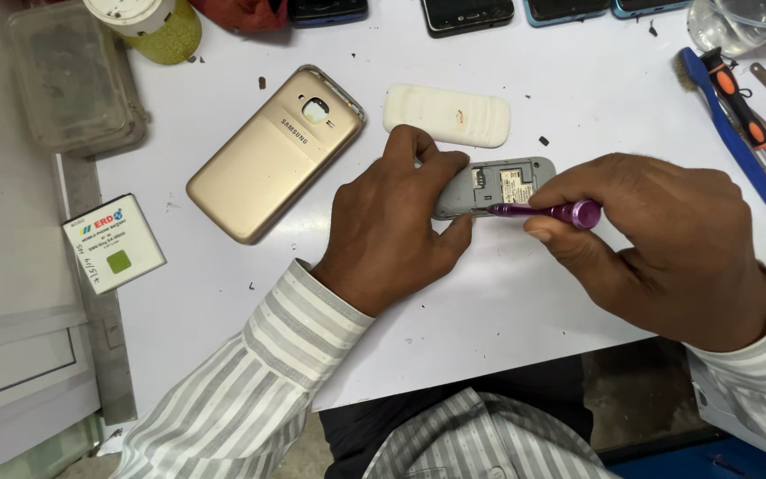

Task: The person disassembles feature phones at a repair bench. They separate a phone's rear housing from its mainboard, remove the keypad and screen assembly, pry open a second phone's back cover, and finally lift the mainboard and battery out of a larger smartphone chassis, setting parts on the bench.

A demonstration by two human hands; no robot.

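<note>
The left hand (392, 231) pins the opened grey phone (489, 184) to the worktop (534, 293) while the right hand (658, 239), fingers closed around a purple screwdriver (547, 212), works a screw, probably needing steady downward pressure.

A gold phone (275, 153), a white cover (447, 115), a battery (114, 243) and a blue brush (736, 137) lie on the white worktop (507, 302).

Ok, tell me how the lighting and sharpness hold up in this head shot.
Head view: even, soft light on the white table; faint shadows under the left hand and right hand; mild sheen on the gold phone; the purple screwdriver and grey phone are sharp; no obvious blur.
</note>
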